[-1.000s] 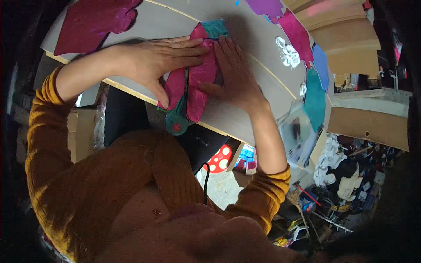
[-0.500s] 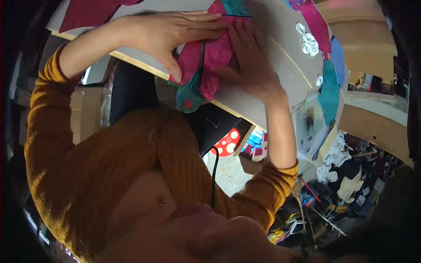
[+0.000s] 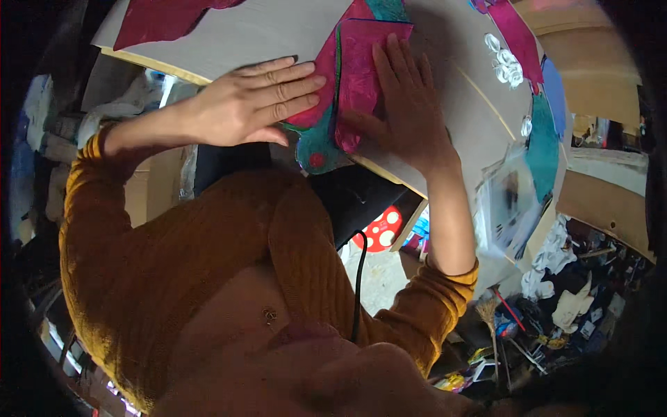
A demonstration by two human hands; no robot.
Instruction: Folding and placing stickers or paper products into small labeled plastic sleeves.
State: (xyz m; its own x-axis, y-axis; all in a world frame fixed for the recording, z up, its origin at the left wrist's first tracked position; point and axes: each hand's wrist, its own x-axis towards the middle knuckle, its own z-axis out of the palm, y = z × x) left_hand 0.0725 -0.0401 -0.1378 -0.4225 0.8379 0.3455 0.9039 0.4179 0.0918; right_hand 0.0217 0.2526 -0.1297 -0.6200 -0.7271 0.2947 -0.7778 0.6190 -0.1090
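A flat magenta piece (image 3: 361,66), apparently painted, lies on the grey board (image 3: 271,35) near its front edge. A dark line runs down it, with teal along part of its left side. At its lower end a teal rounded shape with a red dot (image 3: 316,151) hangs over the board's edge. My left hand (image 3: 257,101) lies with fingers stretched out, its fingertips on the magenta's left part. My right hand (image 3: 410,104) rests flat along the right side, fingers extended and thumb over the lower part. Neither hand grips anything.
A dark red shape (image 3: 163,21) lies at the far left of the board. To the right are white curled shapes (image 3: 506,66), a magenta strip (image 3: 517,38), a teal piece (image 3: 545,149) and a plastic-covered sheet (image 3: 506,208). A broom (image 3: 488,313) and clutter fill the lower right floor.
My left hand has drawn back left and toward me, uncovering more of the magenta piece. My right hand stays beside it. The whole view has shifted slightly.
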